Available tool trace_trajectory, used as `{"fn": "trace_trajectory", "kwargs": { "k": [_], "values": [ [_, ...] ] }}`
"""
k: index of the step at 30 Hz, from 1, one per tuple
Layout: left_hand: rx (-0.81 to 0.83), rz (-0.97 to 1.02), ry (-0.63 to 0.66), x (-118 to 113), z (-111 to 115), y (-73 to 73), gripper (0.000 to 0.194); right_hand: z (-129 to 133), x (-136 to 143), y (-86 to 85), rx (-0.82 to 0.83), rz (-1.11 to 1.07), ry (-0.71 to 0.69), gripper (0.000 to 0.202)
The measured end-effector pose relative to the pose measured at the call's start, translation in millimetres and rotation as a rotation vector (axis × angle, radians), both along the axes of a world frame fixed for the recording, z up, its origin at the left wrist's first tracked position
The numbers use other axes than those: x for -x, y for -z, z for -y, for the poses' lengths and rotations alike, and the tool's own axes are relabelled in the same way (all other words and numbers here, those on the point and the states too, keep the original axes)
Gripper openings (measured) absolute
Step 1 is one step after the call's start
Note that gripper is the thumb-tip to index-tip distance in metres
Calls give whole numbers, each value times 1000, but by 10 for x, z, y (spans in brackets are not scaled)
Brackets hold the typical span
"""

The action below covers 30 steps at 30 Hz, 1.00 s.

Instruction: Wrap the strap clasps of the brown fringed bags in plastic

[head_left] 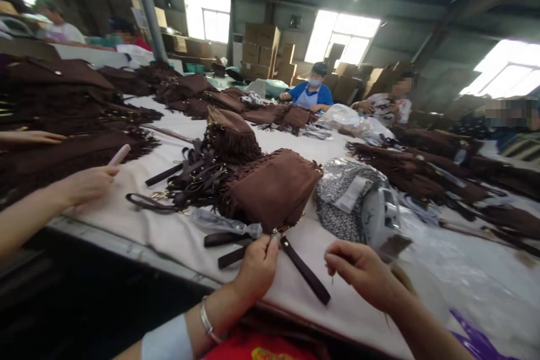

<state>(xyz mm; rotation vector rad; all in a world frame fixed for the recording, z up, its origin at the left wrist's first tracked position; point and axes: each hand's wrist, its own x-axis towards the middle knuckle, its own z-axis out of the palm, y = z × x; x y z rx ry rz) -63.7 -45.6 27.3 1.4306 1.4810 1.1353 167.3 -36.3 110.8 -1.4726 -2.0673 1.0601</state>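
Observation:
A brown fringed bag (274, 188) lies on the light tabletop in front of me. My left hand (258, 264), with a silver bangle at the wrist, pinches the gold clasp (277, 232) at the bag's near corner. A dark strap (306, 270) runs from beside that clasp toward the table edge. To the right, my right hand (358, 270) is raised over the table, thumb and fingertips together on a small thin item too little to make out. More dark straps (198, 174) lie piled left of the bag, beside a clear plastic wrapper (225, 222).
At left, another person's hand (90, 183) holds a pink comb (120, 154) near piled brown bags (63, 163). A plastic-wrapped patterned bundle (343, 199) sits right of the bag, with clear plastic sheets (464, 270) beyond. People sit across the table.

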Motion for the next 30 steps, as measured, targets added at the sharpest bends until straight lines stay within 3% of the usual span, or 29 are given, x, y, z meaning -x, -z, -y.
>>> {"fn": "trace_trajectory", "kwargs": {
  "k": [4, 8, 19, 24, 30],
  "values": [
    [-78, -71, 14, 11, 51, 44, 33, -117, 657, 21, 32, -141, -120, 25],
    [-145, -138, 39, 29, 59, 105, 32, -316, 918, 171, 28, -121, -92, 21],
    [-255, -371, 31, 12, 52, 245, 32, -488, 1047, 433, 79, 87, 102, 27],
    [-215, -413, 61, 33, 51, 286, 31, -502, 1077, 375, 26, 181, 61, 29],
    [-151, -211, 88, 87, 22, 219, 31, -480, 923, 275, 213, 12, -12, 19]
  ]
}}
